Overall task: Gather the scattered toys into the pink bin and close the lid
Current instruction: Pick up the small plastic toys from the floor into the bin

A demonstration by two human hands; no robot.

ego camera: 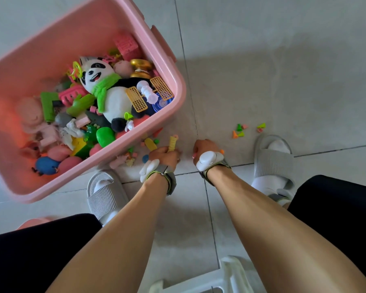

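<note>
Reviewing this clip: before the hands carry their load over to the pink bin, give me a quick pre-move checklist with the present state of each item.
1. Left hand grips the yellow ridged toy: ok.
2. Right hand holds small pieces securely: cannot tell, only pink and orange bits peek out.
3. Pink bin open, no lid on it: ok.
4. Room in the bin around the panda plush: ok.
5. Floor cleared: not ok, small cones remain near the right slipper, more pieces lie beside the bin.
</note>
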